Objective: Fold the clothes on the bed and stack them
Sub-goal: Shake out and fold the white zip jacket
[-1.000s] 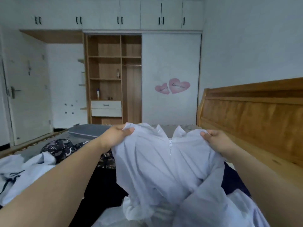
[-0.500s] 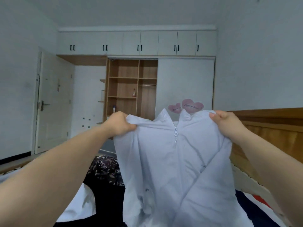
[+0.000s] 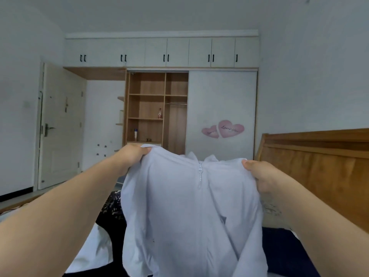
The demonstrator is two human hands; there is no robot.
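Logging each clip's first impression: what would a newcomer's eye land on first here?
A pale zip-front jacket held up at centre, the left hand and right hand gripping its shoulders. Behind it, two pink heart stickers on the white wardrobe door, with a wooden headboard at right.

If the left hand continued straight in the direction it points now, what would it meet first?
Probably nothing near: the left hand, gripping the jacket, points toward the open wardrobe. The way looks free, though depth is unclear.
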